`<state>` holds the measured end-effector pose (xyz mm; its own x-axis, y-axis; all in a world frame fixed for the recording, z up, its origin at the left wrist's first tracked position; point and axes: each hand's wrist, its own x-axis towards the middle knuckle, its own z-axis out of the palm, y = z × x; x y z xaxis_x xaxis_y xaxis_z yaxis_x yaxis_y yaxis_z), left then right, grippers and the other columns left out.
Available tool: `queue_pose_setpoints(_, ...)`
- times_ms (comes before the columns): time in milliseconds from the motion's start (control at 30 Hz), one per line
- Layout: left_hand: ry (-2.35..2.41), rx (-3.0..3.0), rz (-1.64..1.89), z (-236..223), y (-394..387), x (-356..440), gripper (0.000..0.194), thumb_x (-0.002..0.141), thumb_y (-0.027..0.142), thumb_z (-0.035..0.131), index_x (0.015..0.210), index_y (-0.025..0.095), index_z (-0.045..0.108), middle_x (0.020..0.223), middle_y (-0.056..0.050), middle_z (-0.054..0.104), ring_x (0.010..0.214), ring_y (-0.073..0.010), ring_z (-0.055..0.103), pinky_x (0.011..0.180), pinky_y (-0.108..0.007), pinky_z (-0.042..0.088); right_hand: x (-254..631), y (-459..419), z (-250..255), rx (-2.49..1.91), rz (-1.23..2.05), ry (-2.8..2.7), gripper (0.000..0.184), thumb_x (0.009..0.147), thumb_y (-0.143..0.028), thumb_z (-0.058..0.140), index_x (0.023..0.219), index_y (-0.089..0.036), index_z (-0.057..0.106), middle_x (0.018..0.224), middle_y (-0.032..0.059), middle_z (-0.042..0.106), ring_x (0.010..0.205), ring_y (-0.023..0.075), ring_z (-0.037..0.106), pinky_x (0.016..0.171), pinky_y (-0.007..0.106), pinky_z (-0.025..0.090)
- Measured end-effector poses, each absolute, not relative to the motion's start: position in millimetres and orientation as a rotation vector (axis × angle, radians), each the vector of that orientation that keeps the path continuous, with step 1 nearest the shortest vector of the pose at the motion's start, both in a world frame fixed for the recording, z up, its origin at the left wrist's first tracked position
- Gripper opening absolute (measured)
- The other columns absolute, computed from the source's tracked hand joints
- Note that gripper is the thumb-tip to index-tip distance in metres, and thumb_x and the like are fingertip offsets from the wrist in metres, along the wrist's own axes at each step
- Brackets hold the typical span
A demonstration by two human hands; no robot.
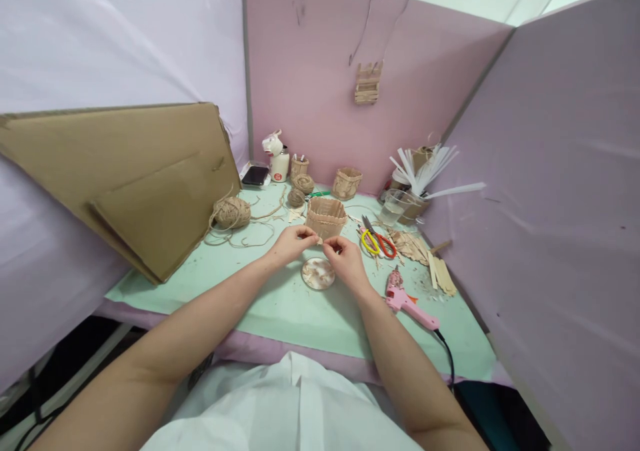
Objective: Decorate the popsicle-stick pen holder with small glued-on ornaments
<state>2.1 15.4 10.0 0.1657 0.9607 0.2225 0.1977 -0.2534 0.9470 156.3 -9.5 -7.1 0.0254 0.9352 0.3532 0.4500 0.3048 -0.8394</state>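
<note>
My left hand point(294, 244) and my right hand point(346, 259) meet over the table, fingertips closed in a pinch on a small pale piece point(320, 241) between them. Its exact kind is too small to make out. Just behind the fingertips stands a square brown basket point(326, 220) with a wavy rim, its lower front partly hidden by my hands. Below them lies a round white dish point(318, 275) with light brown scraps on it. Off to the right of my right hand rests a pink glue gun point(407, 305), its nozzle pointing away from me.
Scissors point(376, 239) with yellow and red handles lie at right, near wood strips point(440, 272). White glue sticks point(425, 167) stand in a container behind a clear plastic cup point(393, 208). A twine ball point(231, 212) sits beside a large cardboard piece point(165, 191) at left.
</note>
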Motion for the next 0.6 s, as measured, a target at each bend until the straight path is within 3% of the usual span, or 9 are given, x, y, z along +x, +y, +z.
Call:
queue_pose_setpoints(200, 1.161, 1.673, 1.129, 10, 14, 2, 0.016, 0.072, 0.03, 0.062, 0.074, 0.015, 0.068, 0.077, -0.006, 0.067, 0.076, -0.0179, 0.059, 0.072, -0.029, 0.045, 157, -8, -8, -1.295, 0.668, -1.55, 0.016, 0.071, -0.029, 0.054, 0.07, -0.017, 0.063, 0.069, 0.0023, 0.065, 0.064, 0.0151, 0.054, 0.064, 0.026, 0.042)
queue_pose_setpoints(400, 1.006, 2.324, 1.147, 6, 17, -8, 0.024, 0.078, 0.029, 0.063, 0.098, 0.018, 0.068, 0.097, -0.007, 0.063, 0.093, -0.0185, 0.056, 0.083, -0.031, 0.044, 161, -7, -8, -1.382, 0.675, -1.585, 0.015, 0.067, -0.026, 0.051, 0.065, -0.016, 0.062, 0.063, 0.0003, 0.062, 0.06, 0.0137, 0.052, 0.06, 0.025, 0.04)
queue_pose_setpoints(600, 0.928, 2.621, 0.999, -2, 18, -8, 0.021, 0.086, 0.029, 0.054, 0.096, 0.017, 0.067, 0.09, -0.008, 0.062, 0.087, -0.0184, 0.055, 0.078, -0.03, 0.043, 162, -7, -8, -1.42, 0.689, -1.63, 0.015, 0.065, -0.027, 0.049, 0.062, -0.017, 0.06, 0.059, -0.001, 0.059, 0.057, 0.0129, 0.05, 0.058, 0.024, 0.038)
